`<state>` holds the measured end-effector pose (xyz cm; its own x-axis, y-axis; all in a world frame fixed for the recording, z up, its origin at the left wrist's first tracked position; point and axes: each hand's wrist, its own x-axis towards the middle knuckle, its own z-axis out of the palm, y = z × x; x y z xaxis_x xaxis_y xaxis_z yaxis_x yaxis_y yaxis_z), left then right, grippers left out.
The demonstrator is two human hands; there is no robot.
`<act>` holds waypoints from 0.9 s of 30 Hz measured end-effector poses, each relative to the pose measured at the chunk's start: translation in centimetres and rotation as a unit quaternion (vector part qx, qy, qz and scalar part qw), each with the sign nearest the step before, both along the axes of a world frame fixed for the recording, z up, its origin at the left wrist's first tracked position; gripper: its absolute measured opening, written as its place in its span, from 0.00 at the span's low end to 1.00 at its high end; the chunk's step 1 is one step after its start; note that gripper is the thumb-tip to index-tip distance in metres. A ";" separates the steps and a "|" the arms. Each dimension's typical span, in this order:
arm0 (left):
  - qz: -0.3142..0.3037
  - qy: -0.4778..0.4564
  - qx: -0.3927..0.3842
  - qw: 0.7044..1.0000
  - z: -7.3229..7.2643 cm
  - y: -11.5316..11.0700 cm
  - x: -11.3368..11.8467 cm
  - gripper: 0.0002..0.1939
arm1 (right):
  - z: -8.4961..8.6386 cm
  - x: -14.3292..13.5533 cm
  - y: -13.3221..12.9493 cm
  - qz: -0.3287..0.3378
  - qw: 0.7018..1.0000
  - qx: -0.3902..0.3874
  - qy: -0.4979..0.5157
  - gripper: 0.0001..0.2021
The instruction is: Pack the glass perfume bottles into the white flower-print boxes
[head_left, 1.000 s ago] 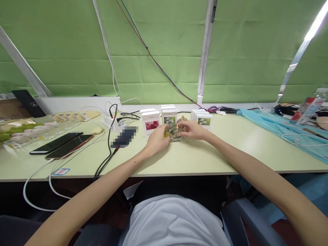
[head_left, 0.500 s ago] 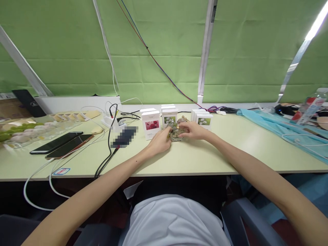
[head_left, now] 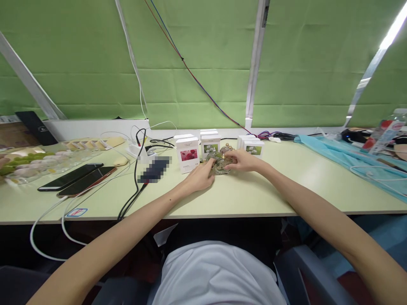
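Note:
Several clear glass bottles with gold-coloured tops stand close together in the middle of the table. My right hand (head_left: 244, 161) reaches in from the right, its fingers closed around the front glass bottle (head_left: 221, 166), which they partly cover. Just left of that bottle is my left hand (head_left: 201, 176), low over the tabletop. Its forefinger and thumb are apart, near the glass; whether they touch it I cannot tell. Behind the bottles stands a white box with a white-flower picture (head_left: 211, 140). A white box with a red-flower picture (head_left: 188, 148) is beyond my left hand.
More white boxes (head_left: 253, 142) stand behind my right hand. On the left lie two phones (head_left: 71, 177), cables (head_left: 136, 186) and clear trays (head_left: 34, 165). A blue sheet (head_left: 337, 156) and a plastic bottle (head_left: 389, 127) are on the right.
The front glass bottle and my right hand have shifted slightly to the right. My left hand's fingers have loosened and spread from a more curled pose beside the bottle.

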<state>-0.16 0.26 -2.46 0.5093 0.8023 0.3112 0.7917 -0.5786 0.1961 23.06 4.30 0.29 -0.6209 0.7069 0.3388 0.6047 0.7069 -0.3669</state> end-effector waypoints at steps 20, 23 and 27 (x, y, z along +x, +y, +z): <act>0.059 -0.194 0.069 0.977 2.1 -0.5 -0.4 0.15 | 0.4 0.0 -0.4 -0.012 1.000 -0.007 -0.016 0.14; 0.073 -0.235 0.087 0.965 2.6 -0.3 -0.8 0.12 | 0.5 -0.1 -0.5 -0.014 1.000 -0.017 -0.010 0.15; 0.072 -0.244 0.093 0.963 2.8 -0.3 -0.8 0.14 | 0.3 -0.2 -0.6 -0.018 0.999 -0.037 0.007 0.21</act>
<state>-0.94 -0.06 0.35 0.1527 0.7613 0.6301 0.7061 -0.5302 0.4694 22.87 3.73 0.57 -0.5901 0.7521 0.2936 0.6232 0.6555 -0.4266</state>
